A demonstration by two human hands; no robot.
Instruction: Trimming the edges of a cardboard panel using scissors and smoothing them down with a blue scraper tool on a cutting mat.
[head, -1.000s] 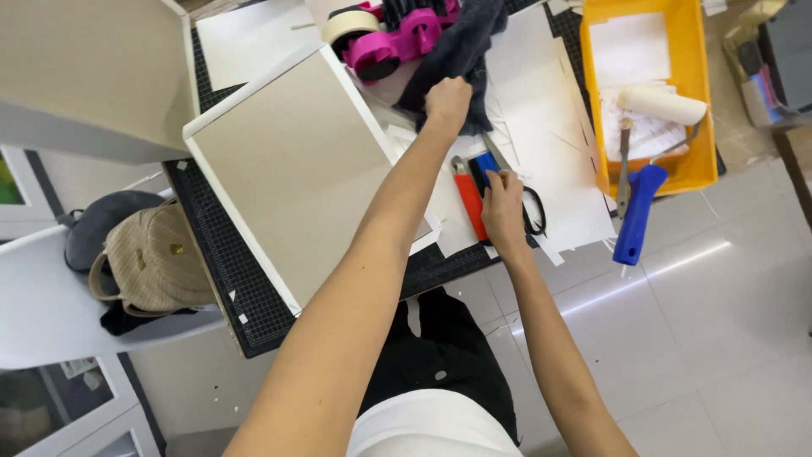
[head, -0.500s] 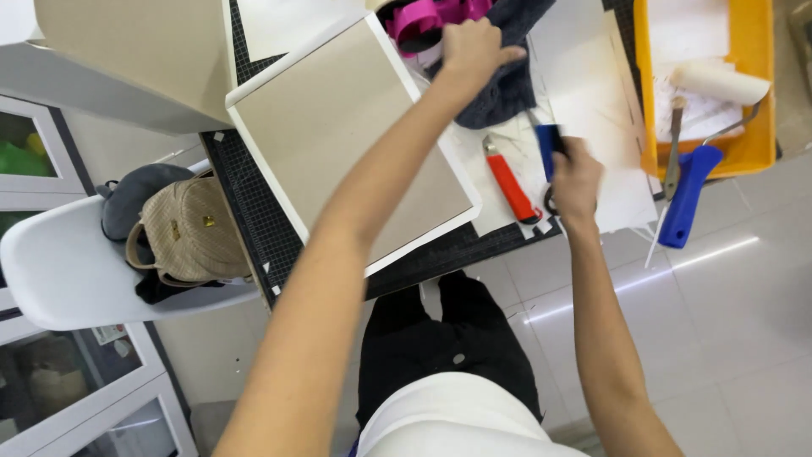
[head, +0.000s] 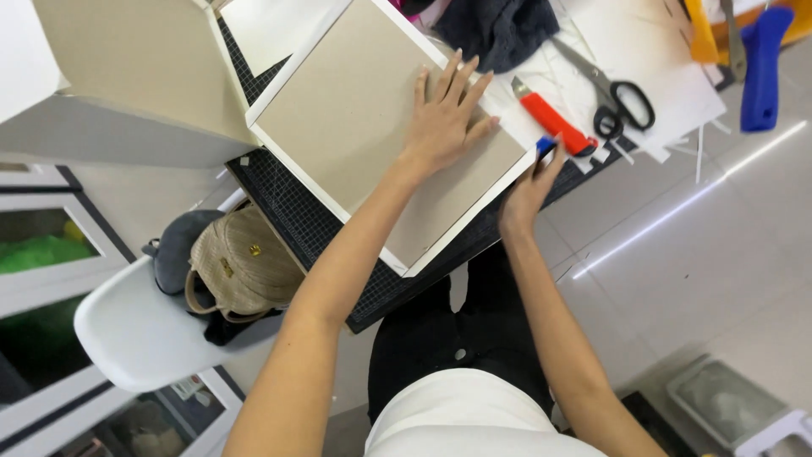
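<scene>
My left hand (head: 444,118) lies flat, fingers spread, on a large grey-brown cardboard panel (head: 364,127) with a white border. The panel rests on a black cutting mat (head: 288,211). My right hand (head: 529,186) is at the panel's right corner, pinching a small blue object (head: 546,145) whose shape is mostly hidden by the fingers. A red utility knife (head: 554,124) and black-handled scissors (head: 622,101) lie just beyond my right hand on white paper (head: 651,76).
A dark cloth (head: 499,30) lies at the table's far side. A blue roller handle (head: 761,68) sits at the right. Another cardboard sheet (head: 127,59) is at the left. A beige backpack (head: 241,262) rests on a white chair (head: 144,338) beside the table.
My left hand left the dark cloth and came down flat on the cardboard panel. My right hand moved from the paper to the panel's corner with the blue object.
</scene>
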